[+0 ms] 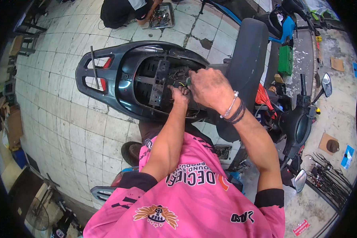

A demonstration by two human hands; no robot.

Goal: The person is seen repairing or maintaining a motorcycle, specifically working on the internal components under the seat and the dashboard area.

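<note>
The thin yellow wire point(181, 84) lies in the open underseat bay of the dark scooter point(125, 89), beside the fingertips of the left hand point(180, 95) and just left of the right hand point(211, 85). Both hands have curled fingers; how far they are closed, and on what, cannot be told, as the right one's knuckles hide its grip. The wire's ends are lost in shadow. Around it stand a drilled, flat metal bracket point(159, 83) and glossy, curved bodywork; rightward rises a long, matte, padded seat point(248, 59).
</note>
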